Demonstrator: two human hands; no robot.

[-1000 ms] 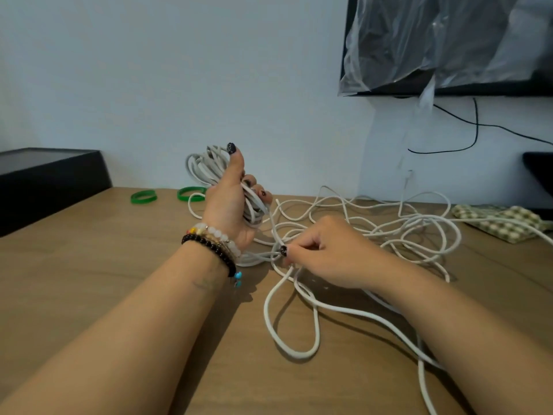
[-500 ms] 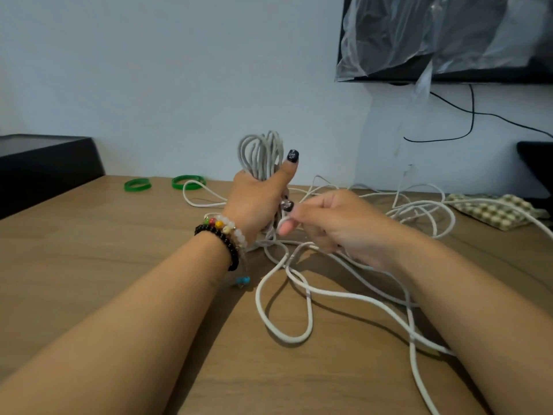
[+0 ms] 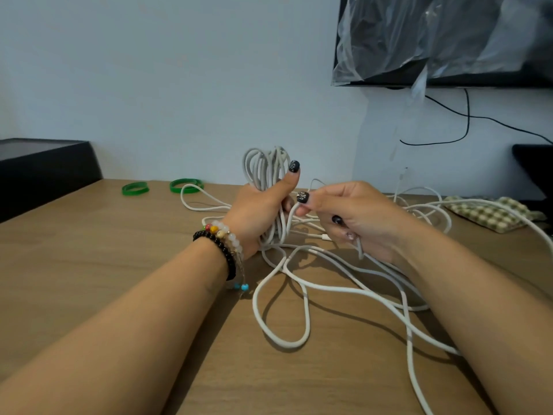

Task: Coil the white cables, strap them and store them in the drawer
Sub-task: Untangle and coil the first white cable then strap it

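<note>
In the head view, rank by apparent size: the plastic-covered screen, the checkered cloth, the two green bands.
1. Plastic-covered screen, largest though cut off by the frame.
2. Checkered cloth.
3. Green bands, alike; no ranking between them.

Matt wood, rubbery cable, glossy beads and film

My table (image 3: 89, 265) looks like light wood-grain laminate, smooth and matt; the white cables (image 3: 305, 295) I hold look like soft plastic sheathing, smooth with a dull sheen; the two green bands (image 3: 135, 188) look rubbery and slightly shiny; the bracelets (image 3: 223, 244) on my left wrist are polished beads, black ones glossy, pale ones milky; the checked cloth (image 3: 490, 214) looks woven and soft; crinkled clear plastic film (image 3: 419, 40) over the dark screen glints; the wall (image 3: 179, 85) is flat matt paint.
</note>
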